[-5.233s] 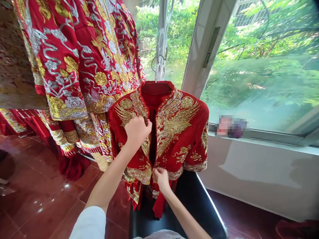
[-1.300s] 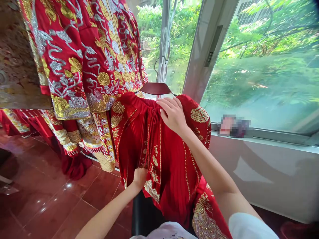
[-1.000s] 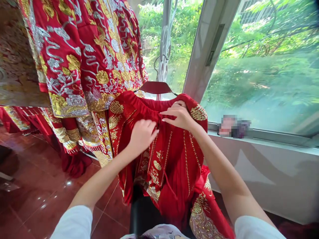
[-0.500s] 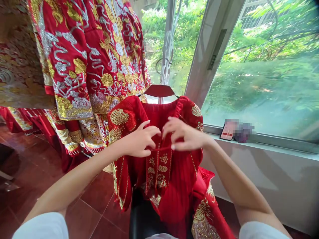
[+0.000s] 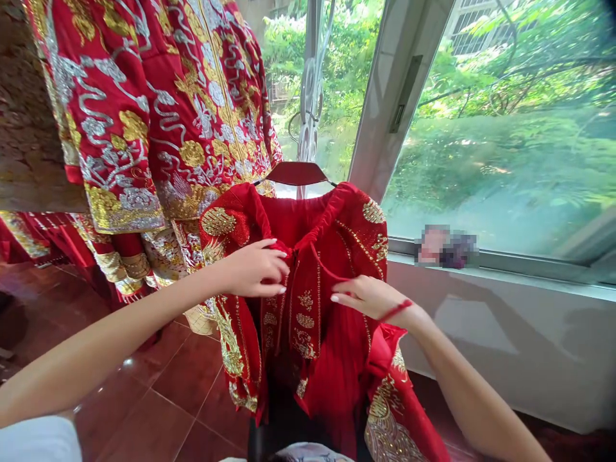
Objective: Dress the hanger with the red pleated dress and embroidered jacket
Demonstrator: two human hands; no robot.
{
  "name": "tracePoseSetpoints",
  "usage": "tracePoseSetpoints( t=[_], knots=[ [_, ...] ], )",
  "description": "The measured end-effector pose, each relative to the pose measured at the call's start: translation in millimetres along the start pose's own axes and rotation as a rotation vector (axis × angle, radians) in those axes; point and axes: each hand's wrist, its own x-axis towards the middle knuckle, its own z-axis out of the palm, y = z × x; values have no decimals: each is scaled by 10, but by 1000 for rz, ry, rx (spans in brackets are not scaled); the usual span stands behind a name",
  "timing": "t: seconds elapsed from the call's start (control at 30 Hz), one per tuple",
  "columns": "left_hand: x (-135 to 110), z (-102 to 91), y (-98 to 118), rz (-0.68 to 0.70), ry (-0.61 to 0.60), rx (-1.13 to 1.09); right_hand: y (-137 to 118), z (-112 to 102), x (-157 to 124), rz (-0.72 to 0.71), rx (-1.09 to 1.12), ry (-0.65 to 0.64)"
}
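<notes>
Both hands in my view, in front of a red fabric garment with gold embroidery and a gathered top edge [image 5: 305, 305]; it hangs from a dark red flat hanger with a wire hook [image 5: 297, 172], just beyond and between them. Left hand [image 5: 260, 273]: at the gathered edge, fingers half curled, loosely spread; I can't tell whether it pinches fabric. Right hand [image 5: 373, 298]: bent fingers mostly closed on a thin red cord [image 5: 330, 272] running from the gathered edge; red cord also crosses the back of that hand by the wrist. Red sleeve-like piece with gold wave embroidery [image 5: 394, 417] hangs below the right hand. Red jacket with gold and silver embroidery [image 5: 202, 122] up past the left hand, window [image 5: 505, 160] beyond the right. Dark red tiled floor [image 5: 168, 372] lower left of the left hand.
</notes>
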Motion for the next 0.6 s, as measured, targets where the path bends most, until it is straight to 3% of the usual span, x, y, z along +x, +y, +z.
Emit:
tracePoseSetpoints(
  t=[0.1,0.23,0.33,0.47,0.6],
  knots=[
    [274,72,6,-174,152,214,-190,210,246,40,193,147],
    [534,160,-2,-322,-67,385,-420,555,630,137,362,369],
    [556,105,-7,-348,-185,342,-505,718,765,188,467,481],
    [508,-33,-34,-357,-246,172,-612,790,764,253,617,595],
    [471,-96,-71,-355,-234,14,-752,784,718,384,425,692]
  ],
)
